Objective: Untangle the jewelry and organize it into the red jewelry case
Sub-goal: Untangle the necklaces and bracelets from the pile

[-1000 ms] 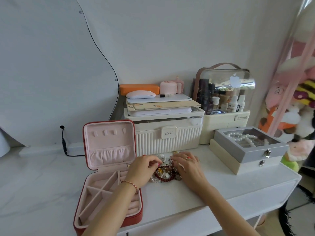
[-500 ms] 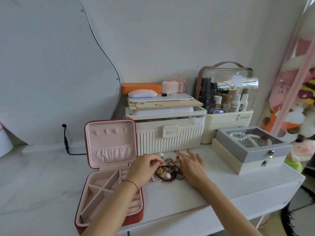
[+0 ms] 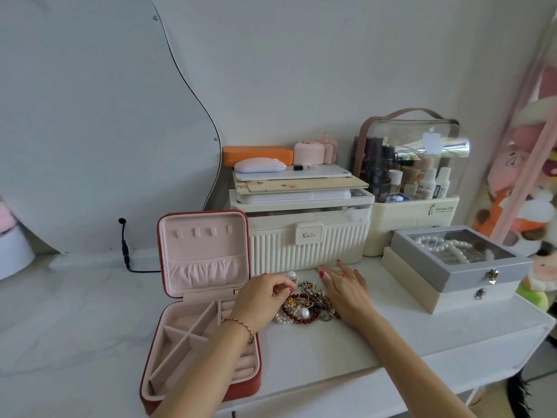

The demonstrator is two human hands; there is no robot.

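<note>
1. Jewelry case (image 3: 193, 321), red, lower left of centre on the white desk (image 3: 316, 357): lid upright, pink compartments showing.
2. Left hand (image 3: 260, 297), just right of the case: curled fingertips pinch a piece at the pile's left edge.
3. Tangled jewelry (image 3: 306, 304), centre, on the desk.
4. Right hand (image 3: 346, 292): grip released, fingers straight, lying on the pile's right side.

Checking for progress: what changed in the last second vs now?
The right hand uncurled: its fingers, bent over the jewelry pile a second ago, now lie spread and flat at the pile's right edge. The left hand keeps its fingers curled, pinching at the pile's left side. The pile and the open red jewelry case stayed put, compartments empty.
</note>
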